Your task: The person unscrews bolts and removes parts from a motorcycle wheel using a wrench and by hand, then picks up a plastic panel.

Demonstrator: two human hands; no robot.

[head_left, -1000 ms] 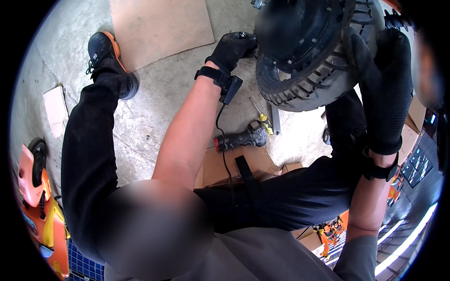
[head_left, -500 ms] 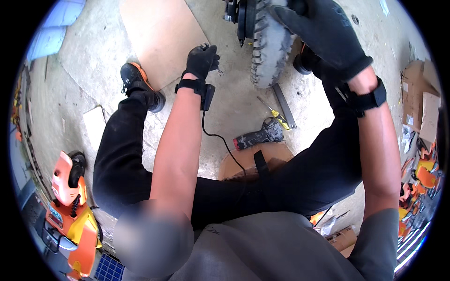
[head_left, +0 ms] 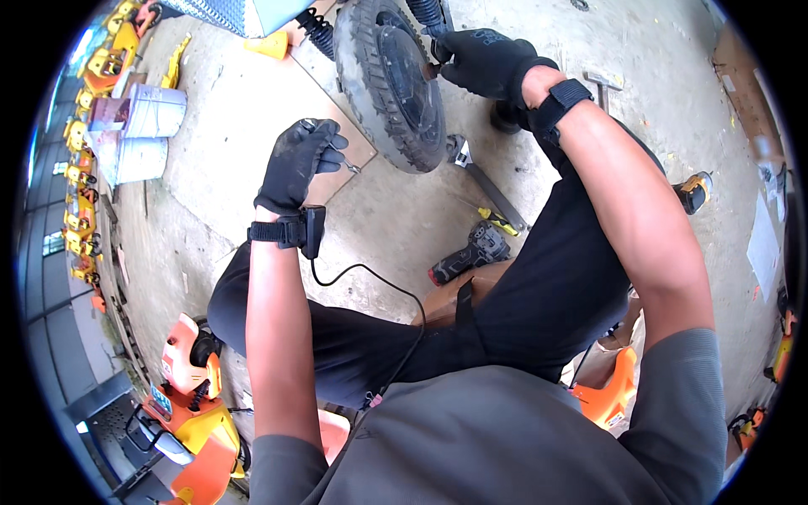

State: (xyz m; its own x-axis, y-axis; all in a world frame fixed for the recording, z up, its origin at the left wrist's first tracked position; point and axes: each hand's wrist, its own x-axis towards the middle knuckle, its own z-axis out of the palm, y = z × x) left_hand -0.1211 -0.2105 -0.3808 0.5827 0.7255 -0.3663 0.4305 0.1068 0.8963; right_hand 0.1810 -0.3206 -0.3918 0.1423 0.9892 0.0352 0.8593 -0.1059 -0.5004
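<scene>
My left hand [head_left: 296, 164], in a black glove, is closed around a small metal spanner [head_left: 352, 167], whose silver end sticks out past the fingers. Just right of it stands a wheel with a knobbly, dusty tyre [head_left: 370, 101], a black hub and a spring shock absorber [head_left: 318, 34] beside it. My gloved right hand [head_left: 488, 63] is at the far right side of the wheel, by the axle. Its fingers are pinched together there, and what they grip is mostly hidden.
On the concrete floor between my legs lie an adjustable wrench [head_left: 488, 185], a yellow-handled screwdriver [head_left: 498, 220] and a cordless power tool [head_left: 475, 252]. A hammer [head_left: 603, 82] lies at right. Buckets [head_left: 156, 114] stand far left; a cardboard sheet [head_left: 227, 126] lies under the wheel's left side.
My view has swung, so the wheel appears further left and turned, showing its hub. My right hand has gone from the tyre's top to the axle. The left still holds the spanner.
</scene>
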